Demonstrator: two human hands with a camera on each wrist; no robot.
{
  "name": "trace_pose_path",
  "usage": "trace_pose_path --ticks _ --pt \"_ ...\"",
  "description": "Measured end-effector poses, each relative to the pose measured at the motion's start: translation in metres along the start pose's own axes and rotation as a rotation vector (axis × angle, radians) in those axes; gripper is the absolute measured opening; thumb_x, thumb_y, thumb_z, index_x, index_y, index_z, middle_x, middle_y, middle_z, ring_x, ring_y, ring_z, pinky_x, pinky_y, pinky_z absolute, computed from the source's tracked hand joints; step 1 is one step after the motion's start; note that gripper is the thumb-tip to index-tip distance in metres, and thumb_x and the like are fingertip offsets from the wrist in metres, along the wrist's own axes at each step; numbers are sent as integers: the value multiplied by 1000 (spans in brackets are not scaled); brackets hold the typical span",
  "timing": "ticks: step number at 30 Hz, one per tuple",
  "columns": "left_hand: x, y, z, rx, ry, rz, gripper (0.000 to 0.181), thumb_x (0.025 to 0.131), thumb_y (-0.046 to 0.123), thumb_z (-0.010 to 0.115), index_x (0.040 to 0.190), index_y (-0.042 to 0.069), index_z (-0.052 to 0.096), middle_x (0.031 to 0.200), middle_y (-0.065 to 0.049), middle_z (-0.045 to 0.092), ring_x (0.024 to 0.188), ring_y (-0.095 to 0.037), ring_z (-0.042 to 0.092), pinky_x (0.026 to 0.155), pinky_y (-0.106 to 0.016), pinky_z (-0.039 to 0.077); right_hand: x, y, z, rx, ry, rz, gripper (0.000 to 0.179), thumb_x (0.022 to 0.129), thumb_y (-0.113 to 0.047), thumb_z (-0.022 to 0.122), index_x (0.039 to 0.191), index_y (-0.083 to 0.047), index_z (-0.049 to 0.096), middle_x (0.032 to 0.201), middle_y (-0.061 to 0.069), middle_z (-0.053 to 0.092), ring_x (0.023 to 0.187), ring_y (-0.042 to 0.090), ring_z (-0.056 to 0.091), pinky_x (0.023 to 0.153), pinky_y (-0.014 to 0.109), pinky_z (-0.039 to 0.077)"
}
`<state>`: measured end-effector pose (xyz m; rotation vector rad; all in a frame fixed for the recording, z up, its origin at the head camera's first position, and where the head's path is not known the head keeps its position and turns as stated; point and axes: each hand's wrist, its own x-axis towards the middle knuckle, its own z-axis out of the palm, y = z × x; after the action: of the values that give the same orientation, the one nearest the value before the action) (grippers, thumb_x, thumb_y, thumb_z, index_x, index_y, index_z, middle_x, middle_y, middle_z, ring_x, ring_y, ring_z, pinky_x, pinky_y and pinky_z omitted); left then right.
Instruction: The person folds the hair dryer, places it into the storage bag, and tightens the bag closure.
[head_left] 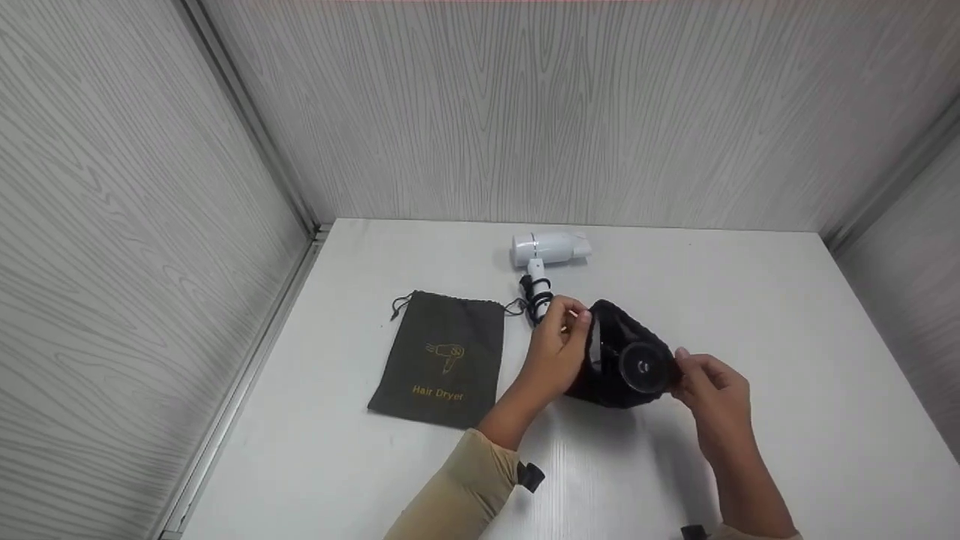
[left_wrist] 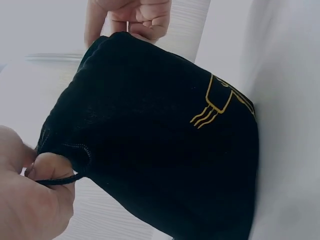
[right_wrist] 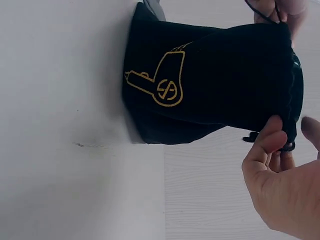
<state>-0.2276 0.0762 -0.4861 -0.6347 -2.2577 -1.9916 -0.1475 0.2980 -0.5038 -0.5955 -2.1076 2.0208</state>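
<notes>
Left hand [head_left: 555, 352], forearm [head_left: 457, 484] slanting inward, pinches black pouch [left_wrist: 155, 135]; right hand [head_left: 718, 394] pinches opposite side.

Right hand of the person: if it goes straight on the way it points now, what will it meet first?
Most likely the black bag: the right hand pinches its edge. Beyond that edge, the head view shows a dark round object in the bag's mouth, though depth is unclear.
</notes>
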Motion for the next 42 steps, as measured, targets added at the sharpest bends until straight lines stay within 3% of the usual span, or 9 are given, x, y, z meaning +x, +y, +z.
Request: trace_pose_path --ticks 5,12,18,22,28,32,42 --pt "2 2 -4 -38 43 1 14 105 19 66 112 9 59 77 5 51 57 -6 45 56 -21 40 -1 1 -4 21 0 -24 30 107 -29 66 105 1 71 93 1 74 83 15 75 75 25 59" --pt "6 6 -13 -48 143 42 14 99 13 74 103 6 62 72 5 46 60 -6 41 56 -20 36 0 0 -12 -15 165 -189 29 105 -24 69 105 5 71 77 3 66 67 14 61 61 22 52" --pt "9 8 -23 -109 223 72 14 98 10 74 99 2 62 72 4 48 60 -6 41 56 -19 36 -1 -10 -25 156 203 -197 28 105 -21 69 106 7 69 80 5 63 67 15 58 60 20 51" --pt "10 10 -28 -120 232 85 14 99 10 73 99 1 63 72 5 49 61 -7 41 57 -19 35 -3 -16 -31 288 224 -213 24 105 -16 69 105 9 67 85 8 62 67 16 56 60 19 52" --pt "12 15 -40 -173 240 104 12 100 6 70 100 -2 62 78 -2 59 62 -5 45 55 -18 38 -4 -21 -38 331 248 -269 27 104 -15 70 105 11 65 88 12 60 67 17 56 60 18 52" --pt "14 17 -50 -190 257 91 13 100 7 71 100 -2 62 80 -7 64 61 -5 49 53 -18 41 -4 -23 -45 362 264 -263 27 103 -14 70 105 12 65 88 12 60 67 17 57 60 19 53" --pt "20 12 -81 -149 350 67 12 100 9 72 100 1 64 72 2 58 62 -8 50 54 -21 39 -3 -23 -67 449 320 -191 25 102 -15 72 101 9 66 90 12 60 70 18 54 59 20 51"
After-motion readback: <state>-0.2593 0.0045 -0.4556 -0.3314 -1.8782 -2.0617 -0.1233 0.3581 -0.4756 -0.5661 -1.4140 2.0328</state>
